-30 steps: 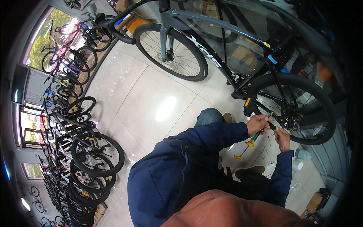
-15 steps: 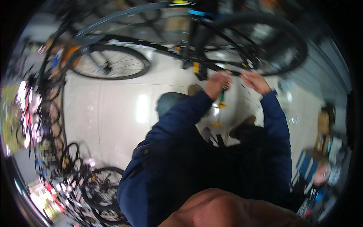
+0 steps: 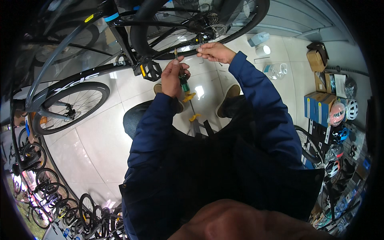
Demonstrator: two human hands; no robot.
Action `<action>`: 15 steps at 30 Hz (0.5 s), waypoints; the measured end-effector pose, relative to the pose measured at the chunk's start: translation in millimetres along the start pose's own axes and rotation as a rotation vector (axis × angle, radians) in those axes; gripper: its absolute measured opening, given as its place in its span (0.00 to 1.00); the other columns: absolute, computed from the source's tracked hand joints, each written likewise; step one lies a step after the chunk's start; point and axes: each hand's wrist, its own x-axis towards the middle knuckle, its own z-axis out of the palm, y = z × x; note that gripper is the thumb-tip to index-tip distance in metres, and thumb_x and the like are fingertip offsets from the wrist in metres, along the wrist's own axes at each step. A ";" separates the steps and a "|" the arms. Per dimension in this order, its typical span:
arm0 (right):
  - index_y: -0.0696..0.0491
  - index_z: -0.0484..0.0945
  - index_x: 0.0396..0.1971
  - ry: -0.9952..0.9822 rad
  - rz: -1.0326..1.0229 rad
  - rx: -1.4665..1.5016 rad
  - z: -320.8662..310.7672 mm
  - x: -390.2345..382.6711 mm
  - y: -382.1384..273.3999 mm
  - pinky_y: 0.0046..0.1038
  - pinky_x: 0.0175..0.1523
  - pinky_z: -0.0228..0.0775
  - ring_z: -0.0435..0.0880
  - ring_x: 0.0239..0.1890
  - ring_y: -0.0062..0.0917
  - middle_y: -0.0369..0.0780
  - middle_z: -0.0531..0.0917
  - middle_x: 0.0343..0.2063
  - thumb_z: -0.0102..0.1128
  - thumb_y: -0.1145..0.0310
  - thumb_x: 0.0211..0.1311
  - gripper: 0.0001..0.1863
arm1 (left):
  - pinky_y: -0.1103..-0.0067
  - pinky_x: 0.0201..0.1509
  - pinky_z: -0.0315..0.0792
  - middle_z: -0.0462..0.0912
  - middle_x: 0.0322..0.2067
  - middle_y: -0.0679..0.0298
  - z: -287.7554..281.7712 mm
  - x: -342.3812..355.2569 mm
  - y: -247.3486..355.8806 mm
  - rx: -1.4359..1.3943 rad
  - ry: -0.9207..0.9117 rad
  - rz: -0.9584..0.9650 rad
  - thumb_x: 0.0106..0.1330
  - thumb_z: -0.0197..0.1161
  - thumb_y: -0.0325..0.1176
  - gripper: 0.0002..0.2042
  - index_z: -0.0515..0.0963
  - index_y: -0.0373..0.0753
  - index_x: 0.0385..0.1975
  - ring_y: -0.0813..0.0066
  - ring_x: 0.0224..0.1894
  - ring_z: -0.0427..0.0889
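My left hand [image 3: 173,79] is closed around a syringe [image 3: 184,84] with green contents and a yellow finger flange. Its brass-coloured tip points up toward the bicycle, and its plunger, ending in yellow, extends back toward me. My right hand [image 3: 217,52] is raised beside the rear hub, thumb and fingers pinched together; whatever is between them is too small to make out. Just beyond both hands stands a black bicycle [image 3: 86,75]. Its disc rotor [image 3: 219,31] and black pedal [image 3: 151,70] with a yellow reflector are near my hands.
On the tiled floor to the right are a clear plastic container [image 3: 275,71], a white cylindrical thing [image 3: 263,51] and a pale blue container [image 3: 258,39]. Boxes [image 3: 319,108] and helmets [image 3: 352,109] line the right wall. Several bicycles [image 3: 66,210] stand in a row at lower left.
My view has turned, so the bicycle and both hands sit further left in it. The left hand keeps the syringe, now held further from the right hand, which stays pinched.
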 end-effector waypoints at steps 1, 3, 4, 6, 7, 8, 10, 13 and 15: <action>0.52 0.82 0.52 -0.021 0.016 0.044 -0.2 -0.6 -0.4 0.11 0.43 0.76 0.84 0.39 0.08 0.33 0.88 0.46 0.63 0.64 0.72 0.14 | 0.77 0.39 0.76 0.82 0.34 0.63 0.1 0.0 0.0 0.003 0.003 -0.001 0.80 0.52 0.40 0.17 0.76 0.34 0.56 0.77 0.32 0.77; 0.52 0.80 0.55 -0.063 0.018 0.043 -2.0 -1.1 -1.6 0.16 0.53 0.77 0.85 0.49 0.13 0.35 0.87 0.50 0.62 0.64 0.73 0.15 | 0.77 0.39 0.76 0.82 0.34 0.63 0.7 -0.4 0.2 0.009 0.010 -0.007 0.80 0.52 0.40 0.17 0.76 0.34 0.56 0.77 0.32 0.77; 0.52 0.80 0.55 -0.056 0.010 0.032 -2.5 -0.5 -1.5 0.16 0.53 0.77 0.85 0.49 0.13 0.35 0.87 0.50 0.62 0.64 0.73 0.15 | 0.77 0.39 0.76 0.82 0.34 0.63 1.0 -0.4 0.2 0.010 0.014 -0.011 0.80 0.52 0.40 0.17 0.76 0.34 0.56 0.77 0.32 0.77; 0.52 0.82 0.53 0.014 0.026 0.029 -2.3 1.7 0.5 0.15 0.51 0.78 0.86 0.47 0.14 0.35 0.88 0.48 0.65 0.64 0.70 0.15 | 0.76 0.39 0.76 0.81 0.34 0.64 1.3 -0.7 -0.2 0.007 0.011 -0.012 0.80 0.52 0.40 0.17 0.76 0.34 0.56 0.77 0.32 0.77; 0.52 0.82 0.51 0.034 0.012 0.006 -1.9 2.9 2.3 0.14 0.47 0.78 0.85 0.43 0.12 0.34 0.88 0.45 0.65 0.63 0.70 0.14 | 0.76 0.39 0.76 0.81 0.34 0.64 1.4 -0.7 -0.5 0.010 0.016 -0.016 0.80 0.52 0.40 0.17 0.76 0.34 0.56 0.77 0.32 0.77; 0.51 0.83 0.49 0.059 -0.003 -0.017 -1.3 4.2 4.2 0.13 0.44 0.77 0.84 0.39 0.11 0.32 0.88 0.42 0.66 0.62 0.69 0.14 | 0.76 0.39 0.76 0.81 0.34 0.64 1.4 -0.5 -0.8 0.005 0.016 -0.016 0.80 0.52 0.40 0.17 0.76 0.34 0.56 0.77 0.32 0.77; 0.50 0.84 0.41 0.115 -0.036 -0.113 -0.4 6.6 7.1 0.10 0.33 0.73 0.80 0.28 0.07 0.30 0.87 0.35 0.71 0.59 0.65 0.12 | 0.76 0.39 0.76 0.81 0.34 0.64 1.4 -0.1 -1.1 0.005 0.017 -0.018 0.80 0.52 0.40 0.17 0.76 0.34 0.56 0.77 0.32 0.77; 0.50 0.83 0.39 0.160 -0.040 -0.235 0.5 8.4 7.6 0.11 0.31 0.71 0.77 0.26 0.07 0.30 0.86 0.33 0.70 0.58 0.66 0.11 | 0.76 0.39 0.76 0.81 0.34 0.64 1.2 0.0 -0.9 0.024 0.014 -0.020 0.80 0.52 0.40 0.16 0.76 0.34 0.56 0.77 0.32 0.77; 0.49 0.82 0.39 0.089 -0.030 -0.152 2.0 7.8 6.1 0.11 0.33 0.72 0.79 0.28 0.08 0.30 0.87 0.35 0.69 0.58 0.67 0.11 | 0.76 0.39 0.76 0.81 0.34 0.64 1.2 -0.5 -0.6 0.033 0.009 -0.020 0.80 0.52 0.40 0.16 0.76 0.34 0.56 0.77 0.32 0.77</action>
